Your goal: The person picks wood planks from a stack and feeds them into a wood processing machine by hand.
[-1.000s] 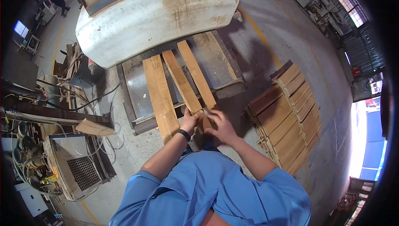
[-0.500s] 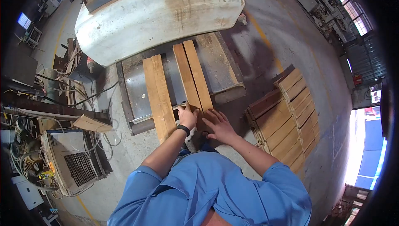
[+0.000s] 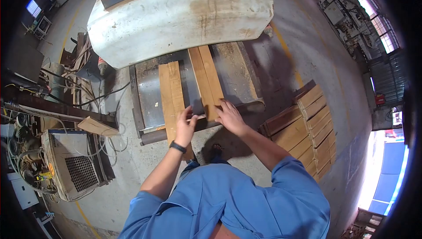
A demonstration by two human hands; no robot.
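Observation:
Two long wooden boards lie side by side on the metal machine bed, their far ends at the white hood. My right hand rests at the right edge of their near end, fingers apart. To the left, another pair of wooden planks lies on the bed, its near end overhanging toward me. My left hand, wearing a dark wristband, is at the right side of these planks with its fingers spread and slightly bent. The metal bed shows between and beside the boards.
The large white hood spans the far side of the bed. A stack of boards sits on the floor at right. At left stand a machine with a grille, loose hoses and a wooden block. Scrap wood lies farther back.
The right-hand boards have slid away from me toward the hood, and the gap between them has narrowed. My left hand has moved off them to the left planks; my right hand remains at their end.

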